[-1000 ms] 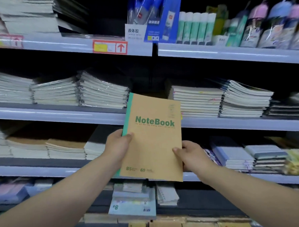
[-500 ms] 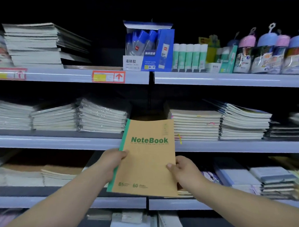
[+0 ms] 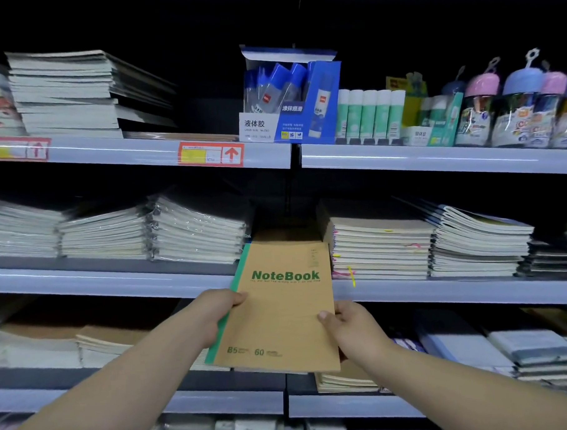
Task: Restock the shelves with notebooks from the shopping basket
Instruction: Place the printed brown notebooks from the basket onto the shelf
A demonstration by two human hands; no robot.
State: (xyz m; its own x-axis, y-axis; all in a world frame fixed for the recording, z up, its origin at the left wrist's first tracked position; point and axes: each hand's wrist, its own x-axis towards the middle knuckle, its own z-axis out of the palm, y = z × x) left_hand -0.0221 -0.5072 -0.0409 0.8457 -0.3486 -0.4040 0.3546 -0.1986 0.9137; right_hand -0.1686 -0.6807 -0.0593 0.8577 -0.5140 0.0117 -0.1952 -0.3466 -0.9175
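Note:
A brown kraft notebook (image 3: 280, 312) with a green spine and green "NoteBook" lettering is held up in front of the shelves. My left hand (image 3: 215, 310) grips its left edge, thumb on the cover. My right hand (image 3: 348, 325) grips its right edge the same way. The notebook's top edge reaches the middle shelf (image 3: 116, 280), at a gap where a low pile of brown notebooks (image 3: 286, 235) lies between two taller stacks. The shopping basket is out of view.
Wrapped spiral notebooks (image 3: 192, 231) stand left of the gap, cream notebooks (image 3: 381, 246) right of it. The top shelf holds notebook stacks (image 3: 65, 94), a blue glue box (image 3: 290, 97) and bottles (image 3: 518, 107). More notebook piles (image 3: 112, 339) fill the lower shelf.
The view has tilted upward, so the shelves sit lower in frame. Both hands have carried the notebook forward and up toward the gap on the middle shelf.

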